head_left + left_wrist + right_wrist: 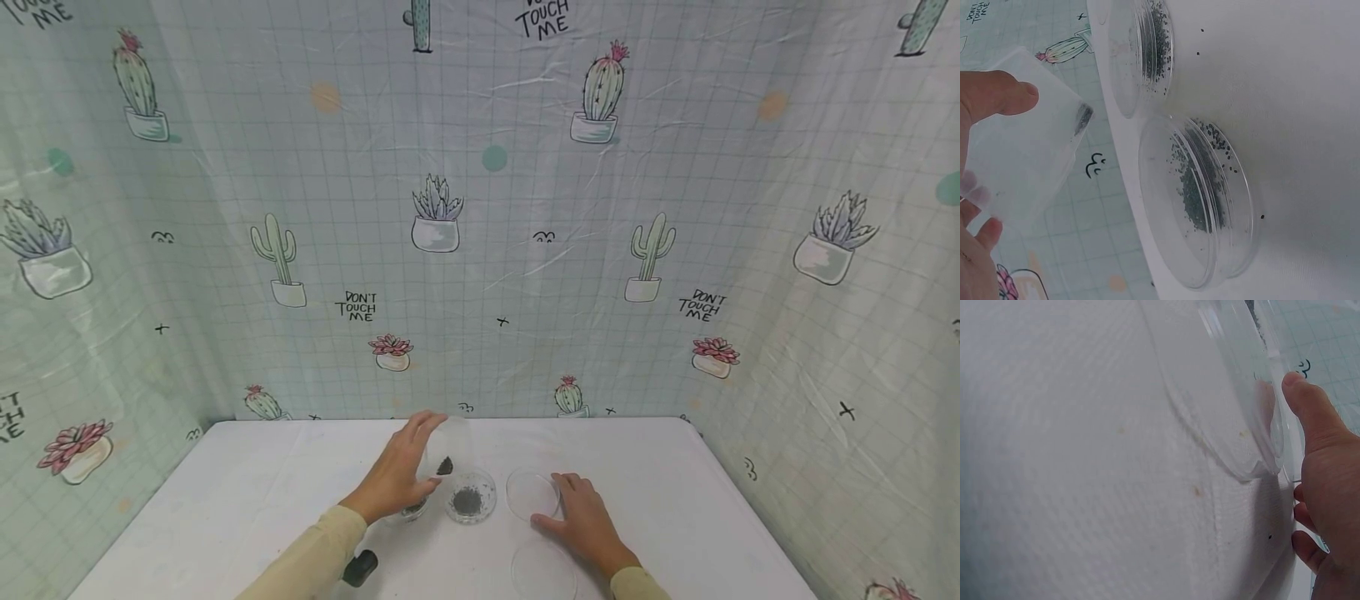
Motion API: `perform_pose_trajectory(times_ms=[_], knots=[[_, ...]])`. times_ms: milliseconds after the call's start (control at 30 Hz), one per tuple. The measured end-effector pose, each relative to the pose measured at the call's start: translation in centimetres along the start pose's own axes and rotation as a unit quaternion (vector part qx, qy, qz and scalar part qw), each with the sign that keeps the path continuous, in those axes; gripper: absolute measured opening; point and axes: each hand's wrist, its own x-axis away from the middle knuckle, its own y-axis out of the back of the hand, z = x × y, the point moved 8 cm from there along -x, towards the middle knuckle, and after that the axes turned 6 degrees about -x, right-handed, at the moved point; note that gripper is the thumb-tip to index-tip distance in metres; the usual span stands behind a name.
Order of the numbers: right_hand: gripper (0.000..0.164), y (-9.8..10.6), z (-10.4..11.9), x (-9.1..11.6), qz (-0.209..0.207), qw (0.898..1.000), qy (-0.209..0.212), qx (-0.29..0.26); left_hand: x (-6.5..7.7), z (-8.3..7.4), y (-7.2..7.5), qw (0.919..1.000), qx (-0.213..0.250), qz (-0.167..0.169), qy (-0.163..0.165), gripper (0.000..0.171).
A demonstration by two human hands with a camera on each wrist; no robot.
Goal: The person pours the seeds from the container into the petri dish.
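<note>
Head view: Bag Held Above Two Dishes

Nearest, a black object [361, 568] is seen beside the left sleeve [315, 554]; its use cannot be determined. To its right, a near lid [543, 571], clear and round, is laid on the table [645, 483]. Just beyond, a far lid [532, 495] is laid. The right hand [585, 515] is placed at its edge, thumb and fingers spread apart; contact cannot be confirmed.

Farther out, dark granules are contained in two clear dishes. In the right dish [487, 510] they are heaped at the middle and scattered thinly around; the left dish [412, 517] is partly hidden by the left hand [397, 475]. A few loose granules are found on the table.

The bag [1029, 150] is clamped between the left thumb and fingers, raised and apart from both dishes, with a small residue gathered in one corner. Low weight and soft, slippery film should be expected. Hold is best taken by the sides, clear of the filled corner. Dishes and lids are judged stiff, slick and crackable; the rims should be gripped.

Behind the table, a printed curtain [480, 275] is hung.
</note>
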Motion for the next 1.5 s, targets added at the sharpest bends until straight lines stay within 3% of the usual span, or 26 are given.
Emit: perform_pose_trajectory(times_ms=[433, 733, 1500], knots=[[0.084, -0.2, -0.1, 0.0, -0.002, 1.000, 0.004, -0.001, -0.3, -0.9, -0.4, 0.9999, -0.007, 0.002, -0.014, 0.098], [0.085, -0.1, -0.2, 0.0, -0.008, 1.000, 0.005, -0.002, -0.6, -2.1, -0.7, 0.9989, 0.004, -0.008, -0.047, 0.097], [0.087, -0.4, -0.6, -0.3, 0.002, 1.000, -0.006, -0.002, -1.3, -3.5, -1.7, 0.9975, 0.011, 0.018, -0.068, 0.099]])
